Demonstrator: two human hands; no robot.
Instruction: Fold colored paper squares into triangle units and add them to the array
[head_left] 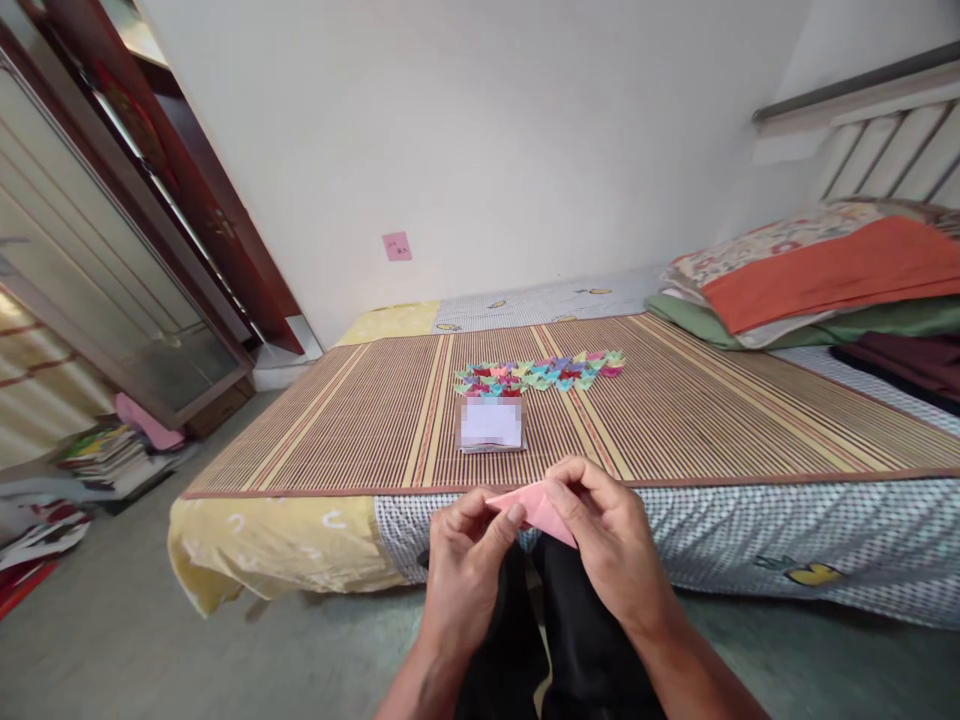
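A folded piece of pink paper (536, 508) is held above my knees, just in front of the bed's edge. My left hand (469, 555) pinches its left corner between thumb and fingers. On the other side, my right hand (600, 530) grips the paper's right part, the thumb lying along it. Beyond my hands a small stack of white paper (491, 425), partly blurred, lies on the striped mat (360, 420). Behind that stack, several small folded paper pieces (559, 372) in many colours are set out in rows.
Under the mat, a bed has a yellow and checked sheet (750, 540) hanging over its front. Pillows (832, 270) and dark cloth (907, 365) lie at the right. A pink note (397, 247) is on the wall. Books (105, 450) are stacked on the left, near a door (202, 210).
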